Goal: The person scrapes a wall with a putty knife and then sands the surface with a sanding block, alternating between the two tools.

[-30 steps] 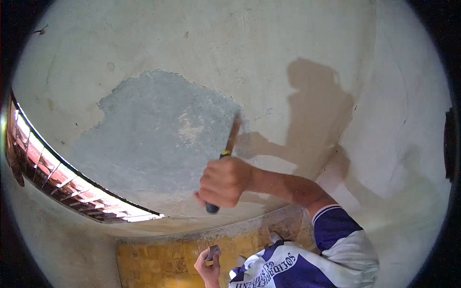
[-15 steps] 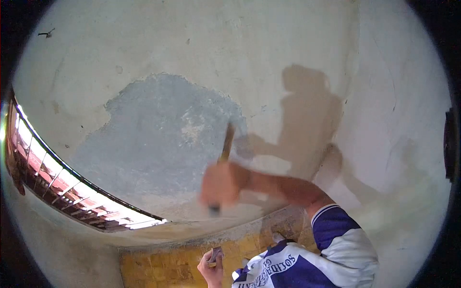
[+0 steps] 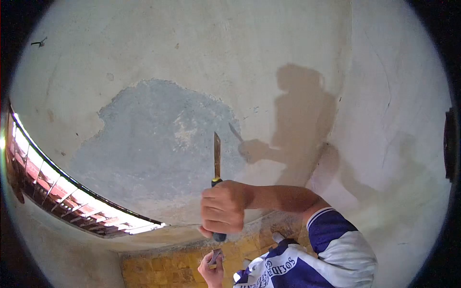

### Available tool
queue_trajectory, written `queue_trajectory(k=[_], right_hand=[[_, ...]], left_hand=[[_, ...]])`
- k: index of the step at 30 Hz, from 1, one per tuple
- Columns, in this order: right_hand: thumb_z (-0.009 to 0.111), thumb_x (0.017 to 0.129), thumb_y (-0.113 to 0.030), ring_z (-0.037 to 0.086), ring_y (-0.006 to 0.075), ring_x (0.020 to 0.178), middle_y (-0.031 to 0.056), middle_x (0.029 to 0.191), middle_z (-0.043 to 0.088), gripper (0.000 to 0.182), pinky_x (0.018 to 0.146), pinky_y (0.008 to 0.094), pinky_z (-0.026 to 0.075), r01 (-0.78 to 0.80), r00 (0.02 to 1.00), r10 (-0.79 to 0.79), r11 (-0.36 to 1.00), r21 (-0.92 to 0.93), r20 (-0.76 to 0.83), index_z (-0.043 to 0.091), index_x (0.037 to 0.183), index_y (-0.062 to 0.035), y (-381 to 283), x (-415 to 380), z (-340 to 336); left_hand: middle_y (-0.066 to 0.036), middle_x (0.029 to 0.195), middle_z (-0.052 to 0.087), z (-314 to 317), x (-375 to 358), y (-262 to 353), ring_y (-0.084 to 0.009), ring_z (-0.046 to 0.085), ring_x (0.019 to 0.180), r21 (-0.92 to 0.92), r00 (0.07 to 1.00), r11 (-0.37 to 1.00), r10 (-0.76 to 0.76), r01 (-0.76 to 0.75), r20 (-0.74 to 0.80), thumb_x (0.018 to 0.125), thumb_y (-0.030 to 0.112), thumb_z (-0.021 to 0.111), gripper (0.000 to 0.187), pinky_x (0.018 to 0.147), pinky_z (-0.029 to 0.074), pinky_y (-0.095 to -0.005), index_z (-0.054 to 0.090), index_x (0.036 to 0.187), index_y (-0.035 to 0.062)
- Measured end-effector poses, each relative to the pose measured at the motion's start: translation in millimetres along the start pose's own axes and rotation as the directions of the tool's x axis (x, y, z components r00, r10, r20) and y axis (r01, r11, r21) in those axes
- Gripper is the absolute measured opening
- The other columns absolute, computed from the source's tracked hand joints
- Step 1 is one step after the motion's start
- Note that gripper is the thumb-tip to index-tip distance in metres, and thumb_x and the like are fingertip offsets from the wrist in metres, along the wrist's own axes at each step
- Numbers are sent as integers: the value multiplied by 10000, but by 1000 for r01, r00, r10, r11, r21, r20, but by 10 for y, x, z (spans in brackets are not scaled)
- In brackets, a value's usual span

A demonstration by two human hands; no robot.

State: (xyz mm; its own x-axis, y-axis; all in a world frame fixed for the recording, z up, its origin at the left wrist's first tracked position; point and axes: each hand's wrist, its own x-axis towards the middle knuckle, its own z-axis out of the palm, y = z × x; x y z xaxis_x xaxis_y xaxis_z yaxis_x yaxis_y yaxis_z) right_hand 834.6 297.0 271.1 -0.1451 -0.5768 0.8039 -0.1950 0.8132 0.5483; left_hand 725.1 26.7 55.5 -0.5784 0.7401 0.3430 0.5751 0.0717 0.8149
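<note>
My right hand (image 3: pixel 223 207) is wrapped round the black and yellow handle of a knife-like tool (image 3: pixel 217 156). Its worn, brownish blade points up, in front of a grey bare patch (image 3: pixel 153 129) on the pale wall (image 3: pixel 230 43). Lower down, my left hand (image 3: pixel 211 271) holds a small folded greyish piece (image 3: pixel 215 256) between thumb and fingers; its material is unclear. The blade's shadow falls on the wall, to the right of the blade. From this view I cannot make out any contact between blade and wall.
A barred opening (image 3: pixel 62 192) runs along the lower left, with bright light behind it. Yellowish floor tiles (image 3: pixel 168 266) show at the bottom. A wall corner stands at the right, and a dark object (image 3: pixel 450 144) is at the far right edge.
My right hand has moved down with the tool, which now points more upright. The blade has come away from the patch's right edge. My left hand has barely moved.
</note>
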Motion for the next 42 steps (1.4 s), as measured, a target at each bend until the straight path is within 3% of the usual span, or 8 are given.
queue_trajectory(k=[3, 5, 8, 11, 16, 26, 28, 42], right_hand=[[655, 753, -71, 409, 144, 434, -16, 540, 354, 336, 387, 297, 315, -273, 944, 243, 955, 115, 222, 385, 556, -100, 137, -248, 37], [671, 715, -74, 415, 162, 431, -6, 535, 362, 366, 388, 300, 315, -75, 997, 75, 997, -21, -16, 348, 545, -96, 214, -193, 127], [731, 734, -177, 456, 157, 450, -9, 548, 383, 344, 424, 301, 389, -7, 999, 6, 1000, 21, 41, 429, 584, -113, -145, 70, -20], [666, 726, -62, 416, 132, 459, -16, 554, 347, 338, 417, 288, 338, -229, 973, 230, 972, -44, 12, 374, 565, -119, 257, -303, 1], [653, 738, -135, 413, 168, 435, -6, 542, 383, 328, 401, 308, 339, -2, 1000, 2, 1000, -11, 10, 383, 552, -113, -69, -45, 73], [691, 782, -132, 427, 160, 446, -15, 545, 385, 394, 398, 314, 344, -158, 981, 141, 980, 124, 133, 379, 544, -96, 157, -142, -30], [686, 786, -144, 423, 147, 444, -21, 548, 385, 373, 393, 306, 335, -130, 991, 131, 991, -40, 23, 399, 553, -94, 391, -267, -48], [707, 741, -146, 429, 146, 459, -15, 544, 378, 365, 407, 303, 339, -37, 999, 37, 999, 27, 4, 396, 554, -109, -99, -92, 3]], left_hand=[[-87, 797, 697, -67, -48, 77, -141, 644, 732, 25, 1000, 1000, -1, 0, 14, 831, 82, 718, 168, 701, 512, -280, 666, 926, -46], [-88, 799, 700, -66, -35, 41, -140, 646, 732, 47, 1000, 999, 21, -22, 8, 827, 81, 721, 170, 703, 514, -282, 666, 928, -45], [-90, 793, 700, -41, -49, -55, -137, 649, 729, 27, 1000, 1000, -14, 13, 17, 811, 79, 734, 183, 706, 518, -285, 665, 929, -43], [-133, 797, 701, -63, -65, -95, -244, 698, 727, 55, 1000, 998, 5, -5, 6, 778, 53, 740, 168, 695, 530, -309, 667, 919, -3], [-103, 779, 698, -72, -26, 54, -179, 670, 720, 51, 998, 997, -58, 58, 7, 799, 61, 731, 160, 692, 521, -301, 664, 923, -16], [-124, 783, 699, -31, -1, -39, -217, 691, 724, -15, 1000, 1000, -25, 25, 2, 789, 40, 740, 144, 687, 528, -302, 673, 910, 3], [-126, 792, 702, -43, 2, -3, -216, 693, 729, 15, 1000, 1000, -6, 6, -10, 785, 39, 743, 149, 693, 529, -303, 672, 910, 1], [-119, 792, 706, 6, 82, 14, -212, 693, 721, 25, 999, 999, -35, 35, 14, 787, 68, 740, 163, 708, 530, -304, 674, 920, 1]])
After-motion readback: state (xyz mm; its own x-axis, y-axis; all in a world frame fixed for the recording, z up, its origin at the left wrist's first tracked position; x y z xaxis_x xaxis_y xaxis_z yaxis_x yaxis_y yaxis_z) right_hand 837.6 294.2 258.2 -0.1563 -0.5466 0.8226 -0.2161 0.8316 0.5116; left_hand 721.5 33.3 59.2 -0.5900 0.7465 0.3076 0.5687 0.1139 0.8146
